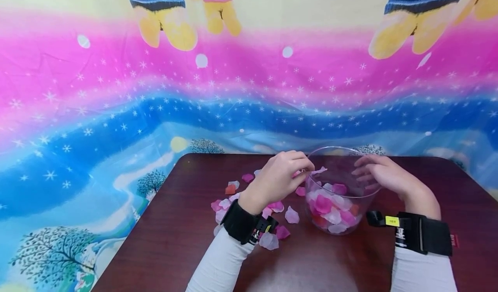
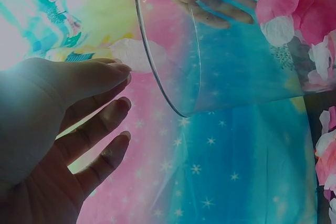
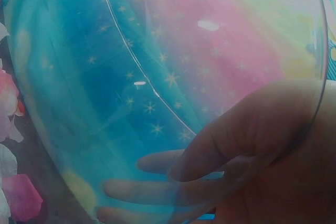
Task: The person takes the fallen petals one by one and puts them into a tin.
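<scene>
A clear plastic tub (image 1: 362, 205) stands upright on the table, its lower part filled with pink, white and red artificial petals (image 1: 330, 207). At the left of its rim, my left hand (image 1: 276, 177) pinches a pale pink petal (image 1: 320, 170) between thumb and fingertips. In the left wrist view this petal (image 2: 139, 54) extends toward the rim, and the other fingers are spread loosely. My right hand (image 1: 385, 175) is at the tub's right rim, with its fairly straight fingers (image 3: 157, 190) seen through the clear wall. Whether they touch the wall, I cannot tell.
Loose petals (image 1: 269, 241) lie scattered on the dark brown table (image 1: 175, 231), left of the tub and partly hidden behind my left wrist. A colourful printed cloth (image 1: 249, 84) hangs behind the table's back edge.
</scene>
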Demonstrator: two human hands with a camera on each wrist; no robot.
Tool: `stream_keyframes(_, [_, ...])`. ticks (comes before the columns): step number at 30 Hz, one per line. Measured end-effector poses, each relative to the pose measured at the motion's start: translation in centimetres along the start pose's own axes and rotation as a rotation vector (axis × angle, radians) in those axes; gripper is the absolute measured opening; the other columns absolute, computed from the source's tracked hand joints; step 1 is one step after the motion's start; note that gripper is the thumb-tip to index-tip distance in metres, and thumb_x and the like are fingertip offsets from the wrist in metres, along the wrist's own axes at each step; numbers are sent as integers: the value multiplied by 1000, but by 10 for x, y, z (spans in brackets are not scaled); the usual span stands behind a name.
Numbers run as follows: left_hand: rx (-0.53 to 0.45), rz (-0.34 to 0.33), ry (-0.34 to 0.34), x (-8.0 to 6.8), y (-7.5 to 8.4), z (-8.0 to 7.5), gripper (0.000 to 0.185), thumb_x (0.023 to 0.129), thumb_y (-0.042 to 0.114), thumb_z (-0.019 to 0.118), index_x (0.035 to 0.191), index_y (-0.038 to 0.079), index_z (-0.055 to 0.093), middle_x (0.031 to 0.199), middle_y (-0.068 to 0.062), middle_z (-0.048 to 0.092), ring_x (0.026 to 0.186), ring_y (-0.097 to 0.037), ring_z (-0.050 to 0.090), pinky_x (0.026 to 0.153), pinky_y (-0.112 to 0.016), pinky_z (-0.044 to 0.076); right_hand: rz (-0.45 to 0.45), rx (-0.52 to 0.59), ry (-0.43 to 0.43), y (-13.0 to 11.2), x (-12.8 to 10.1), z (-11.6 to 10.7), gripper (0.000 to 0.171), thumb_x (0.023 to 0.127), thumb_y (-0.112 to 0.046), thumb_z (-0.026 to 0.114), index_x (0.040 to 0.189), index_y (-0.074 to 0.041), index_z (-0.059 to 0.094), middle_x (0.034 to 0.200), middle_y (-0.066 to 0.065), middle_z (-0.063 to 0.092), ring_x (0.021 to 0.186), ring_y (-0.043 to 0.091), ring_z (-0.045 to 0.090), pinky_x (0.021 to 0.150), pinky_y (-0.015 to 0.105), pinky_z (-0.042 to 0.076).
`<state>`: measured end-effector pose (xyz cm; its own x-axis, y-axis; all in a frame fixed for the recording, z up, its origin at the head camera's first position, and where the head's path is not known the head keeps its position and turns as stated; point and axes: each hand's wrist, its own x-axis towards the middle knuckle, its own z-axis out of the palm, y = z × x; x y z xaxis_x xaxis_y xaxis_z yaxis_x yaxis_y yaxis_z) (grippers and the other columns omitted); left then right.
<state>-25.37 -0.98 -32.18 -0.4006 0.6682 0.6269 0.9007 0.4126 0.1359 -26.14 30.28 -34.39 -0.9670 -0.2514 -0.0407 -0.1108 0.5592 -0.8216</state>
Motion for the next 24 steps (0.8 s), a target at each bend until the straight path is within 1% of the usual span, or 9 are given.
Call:
stream_keyframes(7, [-1,-9,-29,0,1,0,15,92,11,78,107,11,77,102,1,72,91,-12,66,84,-16,51,1,-2,-4,2,-1,0,41,104,-4,31,140,15,40,132,38,56,115,49,63,81,45,61])
stream_keyframes(14, [-1,-27,-20,1,-1,-5,18,91,10,79,108,10,77,106,0,72,94,-13,67,85,-17,53,8,-3,1,-1,0,-2,42,104,-5,31,140,14,40,131,37,57,115,48,63,82,46,60])
stream_keyframes(19, [-3,-61,-37,0,-3,-8,19,92,12,78,111,11,76,107,1,72,94,-10,67,86,-15,52,8,5,-1,-1,1,-3,41,104,-5,30,140,14,40,131,38,57,115,48,64,82,46,60])
stream_keyframes(24, [-4,-104,-59,-3,-5,-9,23,93,15,77,115,11,75,110,0,72,97,-10,68,88,-14,52,9,14,-3,-1,0,-1,42,105,-5,30,141,15,39,132,38,56,116,48,63,82,45,60])
